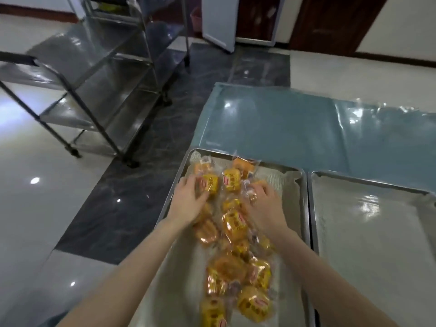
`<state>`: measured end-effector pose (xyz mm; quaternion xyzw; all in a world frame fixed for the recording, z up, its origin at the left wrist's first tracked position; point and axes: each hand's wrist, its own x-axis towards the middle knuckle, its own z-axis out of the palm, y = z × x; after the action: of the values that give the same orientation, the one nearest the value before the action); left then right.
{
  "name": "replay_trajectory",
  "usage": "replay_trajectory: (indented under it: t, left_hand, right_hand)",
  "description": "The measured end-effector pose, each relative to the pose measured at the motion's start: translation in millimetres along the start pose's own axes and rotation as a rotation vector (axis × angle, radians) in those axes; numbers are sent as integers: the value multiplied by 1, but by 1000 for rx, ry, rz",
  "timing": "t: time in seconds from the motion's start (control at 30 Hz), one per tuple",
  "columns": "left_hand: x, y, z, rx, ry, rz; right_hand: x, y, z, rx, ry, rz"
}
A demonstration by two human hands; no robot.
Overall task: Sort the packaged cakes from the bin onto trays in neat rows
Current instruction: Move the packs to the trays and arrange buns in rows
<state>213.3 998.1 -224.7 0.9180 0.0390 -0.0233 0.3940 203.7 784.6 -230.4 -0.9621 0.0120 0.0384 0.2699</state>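
Several packaged cakes (233, 225) in clear wrappers with yellow labels lie in a loose heap down the middle of the left metal tray (303, 185). My left hand (188, 201) reaches over the tray's left side, its fingers curled round a yellow-labelled cake (210, 185) near the far end. On the heap's right side my right hand (264, 206) lies on the cakes, fingertips curled on a wrapped cake (251, 192). A second metal tray (377, 232), lined and holding nothing, stands right beside the first.
The trays stand on a table with a blue plastic-covered cloth (283, 123). Steel shelf trolleys (99, 86) stand on the glossy floor to the left. A white cabinet door (217, 22) and dark wooden doors are at the back.
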Motion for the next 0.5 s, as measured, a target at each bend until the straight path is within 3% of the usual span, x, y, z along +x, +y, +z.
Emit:
replay_trajectory:
  t: [0.17, 0.3, 0.5]
  left_hand:
    - [58, -5, 18, 89, -185, -105]
    - [67, -17, 33, 145, -162, -48]
    - [65, -31, 21, 17, -167, 84]
  right_hand:
    - [51, -10, 13, -80, -72, 116]
    - [67, -13, 32, -254, -155, 171]
    - [68, -29, 48, -40, -58, 262]
